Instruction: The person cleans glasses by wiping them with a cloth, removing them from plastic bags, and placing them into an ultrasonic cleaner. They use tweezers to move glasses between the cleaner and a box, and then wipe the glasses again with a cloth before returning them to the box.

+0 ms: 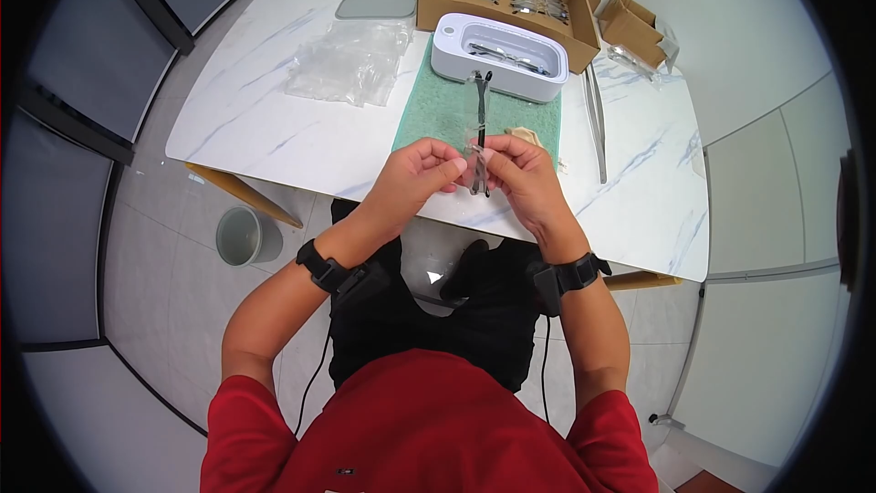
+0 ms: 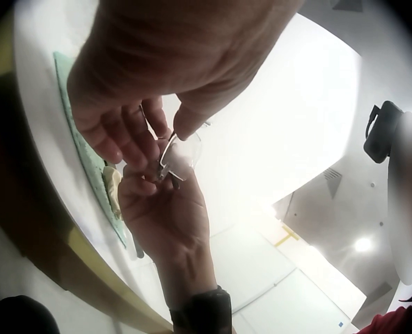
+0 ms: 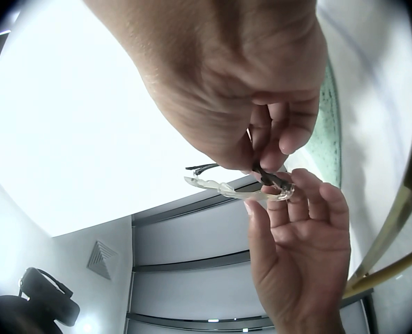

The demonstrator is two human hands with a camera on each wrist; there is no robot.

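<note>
A pair of eyeglasses with dark temples is held upright between both hands, over the table's front edge. Clear crumpled plastic lies along the temples in the right wrist view. My left hand pinches the glasses from the left side, its thumb at the lens rim in the left wrist view. From the other side my right hand grips the folded frame between thumb and curled fingers. Part of the frame is hidden by the fingers.
A white ultrasonic cleaner holding glasses stands on a green towel. Behind it is a cardboard box with several glasses. Plastic bags and a grey lid lie left; tweezers right. Beige cloth sits behind my right hand.
</note>
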